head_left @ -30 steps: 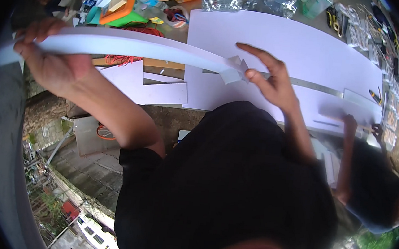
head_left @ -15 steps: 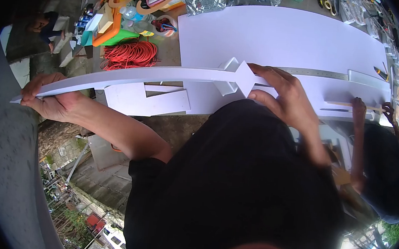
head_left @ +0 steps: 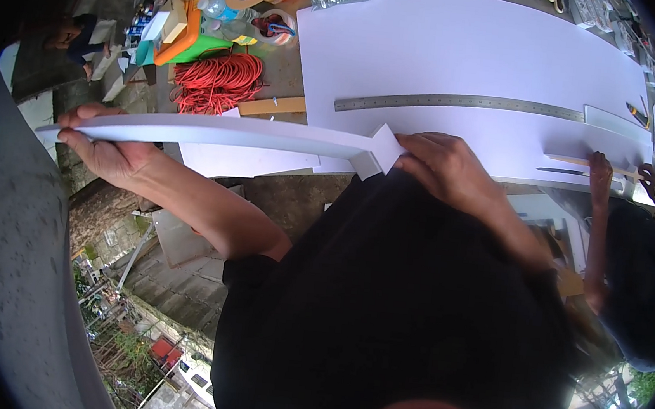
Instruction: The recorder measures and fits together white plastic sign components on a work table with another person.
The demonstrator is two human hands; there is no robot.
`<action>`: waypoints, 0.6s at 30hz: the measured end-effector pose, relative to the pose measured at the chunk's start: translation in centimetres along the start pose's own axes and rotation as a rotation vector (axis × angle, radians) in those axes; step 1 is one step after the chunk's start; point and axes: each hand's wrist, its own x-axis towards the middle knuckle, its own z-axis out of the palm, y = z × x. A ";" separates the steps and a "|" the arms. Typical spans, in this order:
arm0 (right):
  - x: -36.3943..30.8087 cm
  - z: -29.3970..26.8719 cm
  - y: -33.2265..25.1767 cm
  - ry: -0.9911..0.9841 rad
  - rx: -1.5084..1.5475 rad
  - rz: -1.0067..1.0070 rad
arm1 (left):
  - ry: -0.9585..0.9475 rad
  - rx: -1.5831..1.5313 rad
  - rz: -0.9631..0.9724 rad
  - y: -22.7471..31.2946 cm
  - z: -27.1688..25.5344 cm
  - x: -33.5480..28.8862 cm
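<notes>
A white toy sword (head_left: pixel 232 133), apparently made of foam board, stretches level across in front of my body. My left hand (head_left: pixel 110 146) is closed around its blade near the pointed tip at the far left. At the other end, my right hand (head_left: pixel 444 164) grips it just beyond the angular crossguard (head_left: pixel 370 158). The handle is mostly hidden by my fingers. The blade's long edge and one lower face show, and the guard's near arm tilts toward my black shirt.
Behind the sword, a large white board (head_left: pixel 465 53) covers the table, with a steel ruler (head_left: pixel 461 101) on it. A red cord coil (head_left: pixel 217 82) and an orange crate (head_left: pixel 190 37) sit left. At right, a co-worker's hands (head_left: pixel 601 170) hold a thin strip and scissors (head_left: pixel 646 175).
The sword has rolled about its length, so its lower face shows more and the guard looks different. Its tip has risen in view, and the guard has come slightly nearer my body.
</notes>
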 end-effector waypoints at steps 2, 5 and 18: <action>-0.2 0.5 0.2 0.021 -0.006 -0.002 | 0.025 0.143 0.099 -1.1 0.1 -0.5; -0.2 0.5 0.2 -0.017 0.074 0.129 | 0.151 0.465 0.122 -3.9 2.1 -3.2; 1.3 -0.6 -2.3 -0.020 0.175 0.154 | 0.129 0.270 -0.169 -16.3 7.3 -21.0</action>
